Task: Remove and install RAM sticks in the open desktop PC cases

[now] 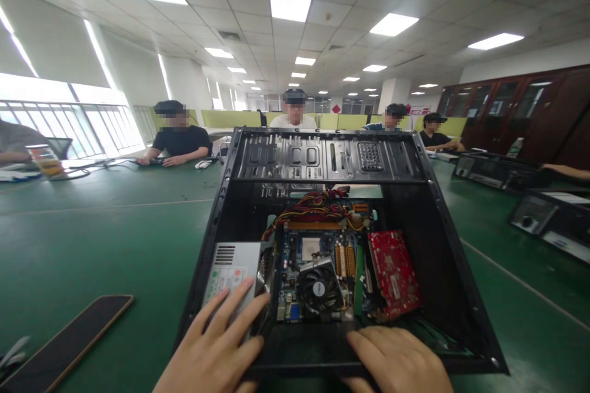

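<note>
We have the open computer case lying on the green table, straight ahead and a touch toward 1 o'clock.

Our left hand is at its 7 o'clock corner, fingers spread wide over the power supply. Our right hand lies on the near edge at 5 o'clock, its fingers low on the metal; much of its underside is hidden, so we cannot tell whether they close around that edge.

We judge the case stiff and fairly heavy, with the weight drawn toward 8 o'clock by the power supply. The painted metal is probably rather slippery, its rims perhaps sharp. The circuit board, the fan and the leaning red card look fragile and make poor holds, as do the bundled wires. The sturdy grip is the outer frame, at 9 and 3 o'clock.

The open side faces up toward us, and the drive-bay panel stands at 12 o'clock. The long axis seems to run from 9 to 3, though the slanted view makes that uncertain.
</note>
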The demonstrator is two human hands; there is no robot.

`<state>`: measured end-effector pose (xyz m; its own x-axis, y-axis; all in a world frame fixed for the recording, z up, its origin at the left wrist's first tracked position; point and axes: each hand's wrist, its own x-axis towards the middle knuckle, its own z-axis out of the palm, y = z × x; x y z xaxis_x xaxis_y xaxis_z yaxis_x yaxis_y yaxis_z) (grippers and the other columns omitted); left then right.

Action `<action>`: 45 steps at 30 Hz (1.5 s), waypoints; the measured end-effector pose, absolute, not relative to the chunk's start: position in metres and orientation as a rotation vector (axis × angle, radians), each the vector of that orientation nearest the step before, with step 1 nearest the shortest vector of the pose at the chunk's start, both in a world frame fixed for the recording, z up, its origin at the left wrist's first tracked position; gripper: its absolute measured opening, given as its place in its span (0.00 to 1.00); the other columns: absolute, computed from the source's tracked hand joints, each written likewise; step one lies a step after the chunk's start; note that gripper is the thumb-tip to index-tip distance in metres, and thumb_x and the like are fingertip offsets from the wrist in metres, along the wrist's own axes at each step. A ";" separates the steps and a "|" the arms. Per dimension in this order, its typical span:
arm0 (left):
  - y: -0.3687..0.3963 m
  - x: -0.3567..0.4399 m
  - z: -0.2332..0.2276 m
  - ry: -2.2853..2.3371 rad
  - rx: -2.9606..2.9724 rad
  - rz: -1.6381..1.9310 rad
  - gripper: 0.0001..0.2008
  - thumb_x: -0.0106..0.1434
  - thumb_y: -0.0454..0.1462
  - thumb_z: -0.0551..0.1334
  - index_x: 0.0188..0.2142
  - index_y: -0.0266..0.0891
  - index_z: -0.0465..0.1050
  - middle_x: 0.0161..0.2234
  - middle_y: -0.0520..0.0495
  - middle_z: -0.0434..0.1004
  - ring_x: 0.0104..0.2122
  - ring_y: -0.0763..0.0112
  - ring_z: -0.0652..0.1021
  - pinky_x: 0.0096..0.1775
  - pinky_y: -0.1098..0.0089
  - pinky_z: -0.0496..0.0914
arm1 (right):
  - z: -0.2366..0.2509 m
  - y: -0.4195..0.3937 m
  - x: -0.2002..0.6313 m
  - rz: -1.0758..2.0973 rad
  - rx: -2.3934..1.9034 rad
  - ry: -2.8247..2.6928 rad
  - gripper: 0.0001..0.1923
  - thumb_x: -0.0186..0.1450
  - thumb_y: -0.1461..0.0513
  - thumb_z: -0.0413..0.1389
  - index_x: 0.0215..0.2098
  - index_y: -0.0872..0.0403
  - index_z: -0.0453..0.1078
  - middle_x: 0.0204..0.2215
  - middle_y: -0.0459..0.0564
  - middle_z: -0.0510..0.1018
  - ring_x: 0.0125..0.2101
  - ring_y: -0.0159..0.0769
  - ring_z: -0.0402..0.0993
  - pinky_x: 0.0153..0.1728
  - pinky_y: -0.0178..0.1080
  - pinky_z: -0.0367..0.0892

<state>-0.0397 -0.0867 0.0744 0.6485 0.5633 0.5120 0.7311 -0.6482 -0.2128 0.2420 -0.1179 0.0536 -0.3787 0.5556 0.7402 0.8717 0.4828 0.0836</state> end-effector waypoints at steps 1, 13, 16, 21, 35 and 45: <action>-0.087 -0.039 0.076 -1.044 -2.479 -0.570 0.15 0.50 0.53 0.65 0.30 0.48 0.73 0.56 0.58 0.66 0.62 0.59 0.52 0.62 0.60 0.36 | 0.053 -0.118 0.243 -0.594 -1.189 -2.105 0.27 0.71 0.51 0.34 0.28 0.51 0.69 0.22 0.43 0.76 0.23 0.32 0.73 0.25 0.36 0.59; -0.093 -0.035 0.078 -1.074 -2.706 -0.423 0.05 0.52 0.42 0.65 0.30 0.47 0.73 0.35 0.53 0.76 0.63 0.51 0.49 0.60 0.49 0.36 | 0.076 -0.112 0.273 -0.301 -1.295 -2.408 0.10 0.57 0.55 0.59 0.23 0.50 0.66 0.18 0.39 0.74 0.19 0.33 0.70 0.21 0.35 0.51; -0.090 -0.032 0.095 -1.093 -2.794 -0.414 0.06 0.56 0.45 0.62 0.33 0.49 0.73 0.35 0.53 0.76 0.63 0.53 0.51 0.61 0.50 0.39 | 0.086 -0.103 0.272 -0.134 -1.386 -2.438 0.11 0.59 0.53 0.57 0.24 0.50 0.67 0.19 0.40 0.76 0.20 0.34 0.72 0.22 0.35 0.49; -0.078 -0.016 0.134 -1.404 -2.838 -0.424 0.05 0.61 0.42 0.58 0.33 0.48 0.73 0.38 0.54 0.76 0.60 0.58 0.58 0.62 0.53 0.42 | 0.104 -0.081 0.268 0.088 -1.554 -2.416 0.18 0.62 0.46 0.50 0.25 0.50 0.68 0.24 0.44 0.77 0.26 0.35 0.72 0.24 0.35 0.46; -0.020 -0.022 0.141 -1.297 -3.050 -0.398 0.08 0.57 0.45 0.61 0.35 0.49 0.75 0.38 0.53 0.78 0.56 0.58 0.65 0.59 0.57 0.52 | 0.111 0.080 0.280 0.098 -1.039 -3.292 0.17 0.54 0.52 0.60 0.38 0.53 0.74 0.32 0.50 0.77 0.35 0.40 0.70 0.35 0.39 0.60; 0.015 0.011 0.179 -1.553 -2.836 -0.114 0.15 0.65 0.44 0.51 0.38 0.44 0.75 0.38 0.47 0.78 0.37 0.63 0.77 0.41 0.64 0.71 | 0.063 0.084 0.276 -0.660 -0.602 -3.335 0.07 0.49 0.65 0.62 0.17 0.54 0.69 0.16 0.45 0.72 0.23 0.33 0.67 0.29 0.38 0.54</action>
